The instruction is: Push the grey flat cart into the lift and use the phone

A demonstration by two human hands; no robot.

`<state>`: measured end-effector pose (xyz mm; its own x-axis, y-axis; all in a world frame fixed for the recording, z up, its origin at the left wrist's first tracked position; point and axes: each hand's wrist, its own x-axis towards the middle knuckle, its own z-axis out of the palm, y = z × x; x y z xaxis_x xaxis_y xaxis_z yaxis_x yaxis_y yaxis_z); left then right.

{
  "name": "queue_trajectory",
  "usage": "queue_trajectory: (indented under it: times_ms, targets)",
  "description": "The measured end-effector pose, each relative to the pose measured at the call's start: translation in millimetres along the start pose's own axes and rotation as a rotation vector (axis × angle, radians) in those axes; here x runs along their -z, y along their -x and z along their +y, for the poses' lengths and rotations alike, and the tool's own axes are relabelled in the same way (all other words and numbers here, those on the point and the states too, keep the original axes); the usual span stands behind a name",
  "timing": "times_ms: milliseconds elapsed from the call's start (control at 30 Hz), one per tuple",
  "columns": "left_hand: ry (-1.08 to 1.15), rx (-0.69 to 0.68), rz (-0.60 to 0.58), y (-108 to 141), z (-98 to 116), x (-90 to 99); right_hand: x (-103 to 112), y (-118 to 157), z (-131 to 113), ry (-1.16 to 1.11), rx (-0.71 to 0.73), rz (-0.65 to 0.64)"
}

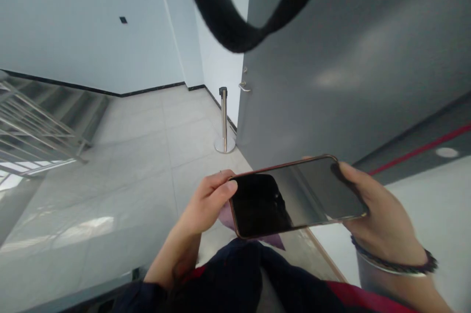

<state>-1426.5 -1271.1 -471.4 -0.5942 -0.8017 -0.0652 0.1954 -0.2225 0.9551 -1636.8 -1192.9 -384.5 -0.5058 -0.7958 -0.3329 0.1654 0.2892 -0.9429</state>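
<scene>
A smartphone [265,200] with a dark, reflective screen lies sideways between my hands, its right end tilted up a little. My left hand [208,200] grips the left end, thumb on the screen's corner and fingers behind. Around the right end, my right hand [382,215] is closed, with the thumb along the edge. Something purple [228,215] shows partly behind the phone; I cannot make out what it is. Most of the fingers behind the phone are hidden.
A grey door [312,92] with a lever handle [244,87] stands open at the right. Near its edge is a metal barrier post [224,121] on a round base. Stairs [62,102] with a metal railing [37,126] are at the left. A black strap [239,33] hangs across the top.
</scene>
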Motion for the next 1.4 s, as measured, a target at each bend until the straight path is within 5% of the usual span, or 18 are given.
queue_trajectory:
  times_ms: [167,300,500,733,867,1033,1400]
  targets:
    - [0.291,0.122,0.414,-43.2,-20.1,-1.3,-43.4,-88.3,26.2,-0.269,0.084,-0.525]
    - [0.381,0.069,0.459,-86.3,-35.9,-1.2,-87.8,-156.2,46.2,-0.408,0.073,-0.910]
    - [0.430,0.027,0.465,-157.8,-53.2,18.6,-135.4,-256.1,29.9,-0.559,-0.148,-1.113]
    - [0.084,-0.107,0.493,-208.6,-51.6,71.3,-193.6,-341.7,28.2,-0.576,-0.423,-1.302]
    - [-0.012,-0.060,0.607,-232.2,-49.3,117.7,-246.1,-383.2,47.3,-0.498,-0.494,-1.320]
    - [-0.047,-0.073,0.660,-259.4,-62.1,197.5,-329.0,-428.6,72.2,-0.349,-0.599,-1.369]
    - [-0.090,-0.098,0.628,-331.1,-27.0,420.1,-538.4,-521.5,84.3,-0.383,-0.726,-1.378]
